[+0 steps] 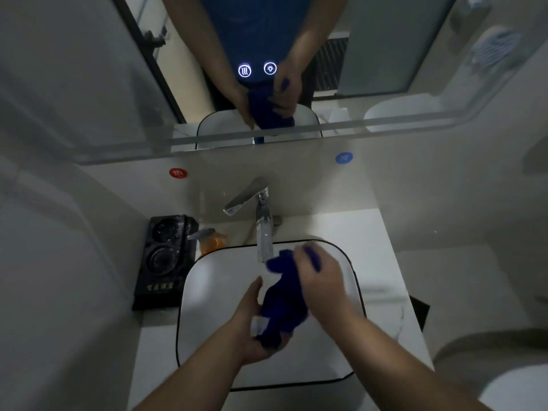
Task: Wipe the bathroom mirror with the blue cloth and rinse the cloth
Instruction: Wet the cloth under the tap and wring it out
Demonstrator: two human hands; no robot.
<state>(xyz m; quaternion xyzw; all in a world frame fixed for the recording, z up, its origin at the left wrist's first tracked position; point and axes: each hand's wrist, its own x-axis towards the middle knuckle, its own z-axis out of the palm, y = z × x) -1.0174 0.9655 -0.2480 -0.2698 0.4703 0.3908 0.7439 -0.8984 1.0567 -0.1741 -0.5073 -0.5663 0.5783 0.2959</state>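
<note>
The blue cloth [284, 301] hangs bunched over the white sink basin [213, 292], just below the chrome faucet [261, 221]. My left hand [252, 324] cups the cloth's lower end from underneath, fingers curled round it. My right hand [321, 280] grips the upper end near the spout, with blue fabric showing between the fingers. Running water cannot be made out. The mirror [370, 54] fills the wall above and reflects both hands and the cloth.
A black tray with two glasses [164, 259] stands left of the basin, and an orange soap pump bottle [211, 240] sits beside it. Red [178, 173] and blue [344, 157] round stickers mark the backsplash. Two lit touch icons [257, 69] glow on the mirror. A toilet [504, 381] is at the lower right.
</note>
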